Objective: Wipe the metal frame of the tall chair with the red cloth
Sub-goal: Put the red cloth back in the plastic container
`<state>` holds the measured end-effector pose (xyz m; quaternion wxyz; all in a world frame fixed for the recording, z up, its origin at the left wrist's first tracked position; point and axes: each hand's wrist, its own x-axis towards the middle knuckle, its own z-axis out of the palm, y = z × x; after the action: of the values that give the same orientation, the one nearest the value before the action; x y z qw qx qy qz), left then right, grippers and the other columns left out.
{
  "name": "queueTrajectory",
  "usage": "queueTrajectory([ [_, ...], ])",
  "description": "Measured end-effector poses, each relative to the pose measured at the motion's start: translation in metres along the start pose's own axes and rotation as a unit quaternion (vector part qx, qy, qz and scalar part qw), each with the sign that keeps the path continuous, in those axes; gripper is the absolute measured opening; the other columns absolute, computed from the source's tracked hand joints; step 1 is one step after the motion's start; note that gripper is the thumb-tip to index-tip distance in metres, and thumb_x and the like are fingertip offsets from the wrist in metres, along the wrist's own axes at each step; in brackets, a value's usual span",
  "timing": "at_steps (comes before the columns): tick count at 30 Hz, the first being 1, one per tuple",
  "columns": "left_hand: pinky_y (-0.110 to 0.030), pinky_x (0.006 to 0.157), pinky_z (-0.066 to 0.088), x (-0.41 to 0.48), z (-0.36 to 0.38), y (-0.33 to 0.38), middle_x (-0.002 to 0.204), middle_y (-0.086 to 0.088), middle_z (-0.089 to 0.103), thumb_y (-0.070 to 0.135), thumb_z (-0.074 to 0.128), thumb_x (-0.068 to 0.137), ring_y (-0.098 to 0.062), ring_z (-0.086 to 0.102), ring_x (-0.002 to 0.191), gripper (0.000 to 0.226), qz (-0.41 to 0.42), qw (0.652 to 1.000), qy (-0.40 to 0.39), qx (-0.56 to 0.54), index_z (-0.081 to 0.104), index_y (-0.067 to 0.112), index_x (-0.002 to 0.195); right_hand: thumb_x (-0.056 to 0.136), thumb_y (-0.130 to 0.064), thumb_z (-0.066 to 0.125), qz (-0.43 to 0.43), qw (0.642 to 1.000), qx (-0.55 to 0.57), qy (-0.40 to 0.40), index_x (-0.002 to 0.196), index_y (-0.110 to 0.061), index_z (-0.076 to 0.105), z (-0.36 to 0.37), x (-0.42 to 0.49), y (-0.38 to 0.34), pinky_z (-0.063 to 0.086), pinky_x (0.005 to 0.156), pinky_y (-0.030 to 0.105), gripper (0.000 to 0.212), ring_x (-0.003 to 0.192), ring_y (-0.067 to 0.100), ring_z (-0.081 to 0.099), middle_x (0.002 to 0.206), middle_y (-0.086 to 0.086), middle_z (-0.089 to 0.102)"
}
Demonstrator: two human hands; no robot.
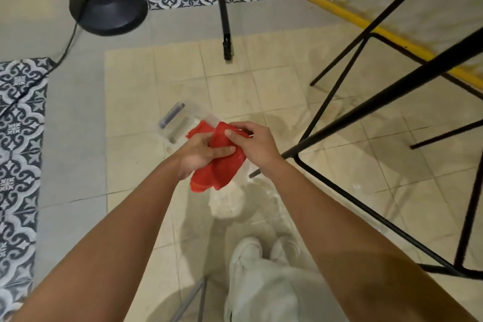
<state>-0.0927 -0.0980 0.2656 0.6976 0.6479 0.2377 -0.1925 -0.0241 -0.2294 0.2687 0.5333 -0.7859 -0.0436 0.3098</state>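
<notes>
Both hands grip the red cloth (222,162) at centre, above the pale tiled floor (261,81). Left hand (198,154): fingers curl round the cloth's near folds. Right hand (254,142): thumb and fingers pinch its far edge. Chair frame (347,123), black metal, stands just right of the hands, untouched. A clear container (177,123) lies just beyond; a fan base (108,8) sits far left.

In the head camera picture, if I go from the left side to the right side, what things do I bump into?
Patterned tiles → black fan base → clear plastic box → left hand → red cloth → right hand → black metal chair frame.
</notes>
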Motion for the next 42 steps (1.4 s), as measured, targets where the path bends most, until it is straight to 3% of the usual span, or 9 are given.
queueTrajectory([
  [4, -0.037, 0.079, 0.057, 0.020, -0.015, -0.012, 0.107, -0.010, 0.071, 0.025, 0.063, 0.089, -0.023, 0.070, 0.094, 0.035, 0.011, 0.994, 0.057, -0.095, 0.058, 0.015, 0.122, 0.080, -0.049, 0.066, 0.102, 0.989, 0.102, -0.046, 0.127, -0.017, 0.050, 0.009, 0.023, 0.012, 0.046, 0.098, 0.031, 0.059, 0.108, 0.014, 0.059, 0.119, 0.000, 0.061],
  [6, -0.028, 0.076, 0.053, 0.032, -0.021, -0.016, 0.105, -0.009, 0.070, 0.026, 0.060, 0.090, -0.018, 0.069, 0.090, 0.035, 0.005, 0.981, 0.099, -0.169, 0.056, 0.015, 0.123, 0.083, -0.042, 0.065, 0.098, 0.983, 0.112, -0.108, 0.121, -0.017, 0.052, 0.015, 0.034, 0.022, 0.048, 0.090, 0.023, 0.046, 0.105, 0.011, 0.061, 0.113, -0.004, 0.064],
  [10, -0.042, 0.101, 0.042, 0.066, -0.040, -0.032, 0.122, -0.011, 0.065, 0.027, 0.059, 0.091, -0.027, 0.059, 0.116, 0.032, -0.009, 0.959, 0.137, -0.248, 0.058, 0.018, 0.122, 0.083, -0.029, 0.068, 0.055, 0.985, 0.085, -0.139, 0.127, -0.016, 0.055, 0.035, 0.062, 0.041, 0.050, 0.077, 0.013, 0.048, 0.098, 0.003, 0.064, 0.104, -0.011, 0.068],
  [16, -0.023, 0.067, 0.057, 0.122, -0.072, -0.071, 0.108, -0.001, 0.068, 0.020, 0.061, 0.091, -0.013, 0.068, 0.092, 0.038, -0.030, 0.934, 0.213, -0.284, 0.053, 0.017, 0.128, 0.083, -0.026, 0.070, 0.034, 0.993, -0.050, -0.101, 0.125, -0.016, 0.053, 0.055, 0.124, 0.066, 0.053, 0.079, 0.022, 0.047, 0.093, 0.010, 0.062, 0.099, -0.010, 0.063],
  [23, -0.038, 0.086, 0.054, 0.189, -0.094, -0.109, 0.108, -0.011, 0.066, 0.007, 0.065, 0.085, -0.027, 0.064, 0.097, 0.034, -0.073, 0.943, 0.311, -0.090, 0.058, 0.008, 0.119, 0.085, -0.008, 0.061, 0.015, 0.975, -0.214, -0.061, 0.131, -0.017, 0.040, 0.086, 0.181, 0.100, 0.046, 0.096, 0.035, 0.051, 0.110, 0.022, 0.057, 0.124, 0.005, 0.057],
  [25, -0.042, 0.091, 0.053, 0.202, -0.098, -0.118, 0.106, -0.010, 0.067, 0.008, 0.065, 0.084, -0.028, 0.064, 0.098, 0.032, -0.097, 0.940, 0.328, -0.023, 0.061, 0.010, 0.116, 0.085, -0.007, 0.059, -0.018, 0.961, -0.270, -0.060, 0.129, -0.019, 0.039, 0.093, 0.189, 0.107, 0.048, 0.091, 0.041, 0.051, 0.104, 0.023, 0.058, 0.118, 0.005, 0.058],
  [30, -0.036, 0.094, 0.051, 0.222, -0.100, -0.138, 0.101, -0.003, 0.064, 0.011, 0.065, 0.084, -0.024, 0.063, 0.099, 0.029, -0.149, 0.922, 0.347, 0.079, 0.063, 0.013, 0.112, 0.087, -0.009, 0.053, -0.092, 0.870, -0.477, -0.083, 0.117, -0.017, 0.050, 0.103, 0.200, 0.120, 0.039, 0.066, 0.029, 0.031, 0.083, 0.018, 0.054, 0.097, -0.001, 0.055],
  [36, -0.038, 0.096, 0.050, 0.232, -0.101, -0.150, 0.115, -0.011, 0.064, -0.003, 0.057, 0.083, -0.030, 0.061, 0.108, 0.040, -0.151, 0.937, 0.305, 0.079, 0.058, 0.016, 0.118, 0.086, -0.004, 0.056, -0.112, 0.825, -0.548, -0.082, 0.114, -0.011, 0.057, 0.105, 0.197, 0.131, 0.037, 0.067, 0.029, 0.029, 0.102, 0.023, 0.056, 0.114, 0.005, 0.056],
  [42, -0.028, 0.100, 0.037, 0.228, -0.091, -0.148, 0.141, -0.010, 0.041, 0.008, 0.058, 0.087, -0.027, 0.044, 0.126, 0.055, -0.098, 0.893, 0.354, 0.260, 0.041, 0.019, 0.139, 0.086, -0.007, 0.060, -0.120, 0.815, -0.557, -0.104, 0.114, -0.006, 0.058, 0.112, 0.195, 0.134, 0.042, 0.078, 0.032, 0.028, 0.111, 0.024, 0.049, 0.117, 0.008, 0.053],
])
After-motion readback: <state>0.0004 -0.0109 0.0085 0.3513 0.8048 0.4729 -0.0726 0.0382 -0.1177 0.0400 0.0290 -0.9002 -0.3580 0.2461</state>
